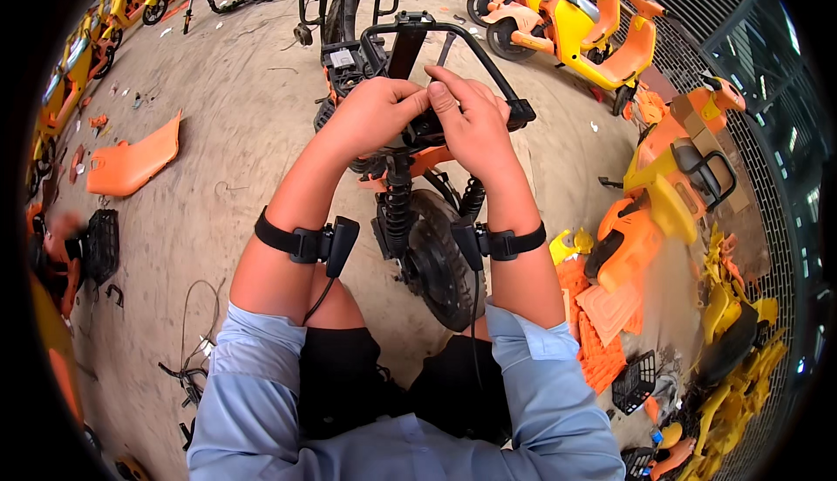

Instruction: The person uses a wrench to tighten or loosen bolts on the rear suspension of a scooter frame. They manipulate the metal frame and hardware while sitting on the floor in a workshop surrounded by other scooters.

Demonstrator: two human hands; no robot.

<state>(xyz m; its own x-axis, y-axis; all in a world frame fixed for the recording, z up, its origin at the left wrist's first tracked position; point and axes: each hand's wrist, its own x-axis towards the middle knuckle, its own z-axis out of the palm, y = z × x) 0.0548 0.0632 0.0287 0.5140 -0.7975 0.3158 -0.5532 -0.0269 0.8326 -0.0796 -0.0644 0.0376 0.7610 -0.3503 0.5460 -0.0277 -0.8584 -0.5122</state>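
Before me stands a stripped scooter frame [410,49], its black rack tube [481,49] looping around the place where my hands meet. My left hand [377,113] has its fingers curled in, with thumb and forefinger pointing at the right hand. My right hand [471,119] is closed too, the thumb pressed against its bent fingers and touching the left fingertips. Whatever they pinch is hidden behind the fingers. Below hang a coil-spring shock absorber [398,206] and the black rear wheel [440,263], between my knees. Both forearms wear black straps with small devices.
An orange body panel [135,156] lies on the floor to the left. Yellow-orange scooters [567,23] stand at the back right, others along the left. Nearer on the right are a scooter body [663,189], orange panels [602,315] and a black basket [634,381].
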